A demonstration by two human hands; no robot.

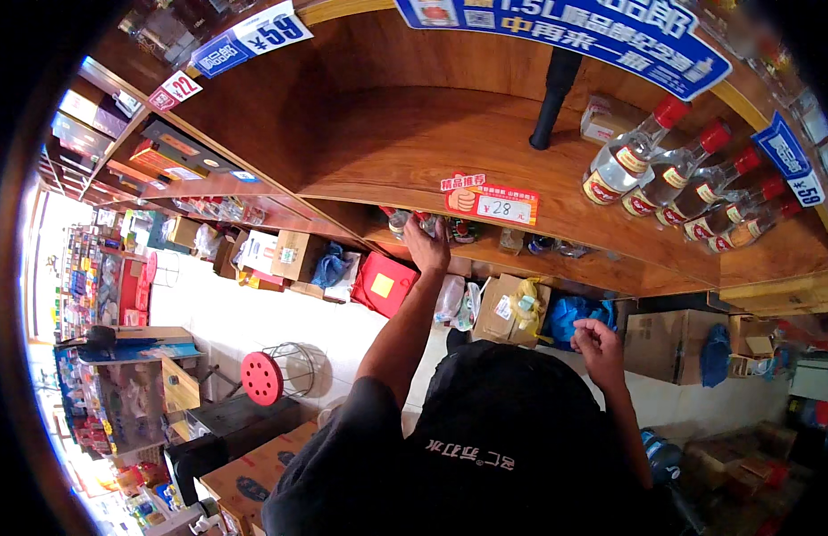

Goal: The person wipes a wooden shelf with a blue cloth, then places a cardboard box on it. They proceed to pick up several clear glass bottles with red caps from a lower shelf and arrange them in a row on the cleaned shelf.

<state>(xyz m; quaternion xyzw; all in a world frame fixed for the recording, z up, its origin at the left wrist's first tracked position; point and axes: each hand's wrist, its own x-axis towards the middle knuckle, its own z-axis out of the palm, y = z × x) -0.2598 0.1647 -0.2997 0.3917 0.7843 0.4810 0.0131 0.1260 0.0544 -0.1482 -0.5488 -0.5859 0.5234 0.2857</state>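
My left hand [429, 248] reaches into the lower wooden shelf, its fingers at small clear bottles with red caps. One clear bottle [396, 222] stands just left of the fingers. Whether the hand grips a bottle is hidden by the fingers. Dark green bottles [463, 231] are to its right on the same shelf. My right hand [598, 348] hangs beside my body with its fingers loosely curled, and nothing shows in it. Behind it lies a blue plastic bag [575, 320]. On the shelf above, several large clear bottles [618, 171] with red caps stand at the right.
A red-and-white price card [498, 202] hangs on the shelf edge above my left hand. Below the shelf, a red box [384, 285], a cardboard box [498, 311] and a larger carton [662, 345] line the floor. A red-topped stool [261, 378] stands at the left.
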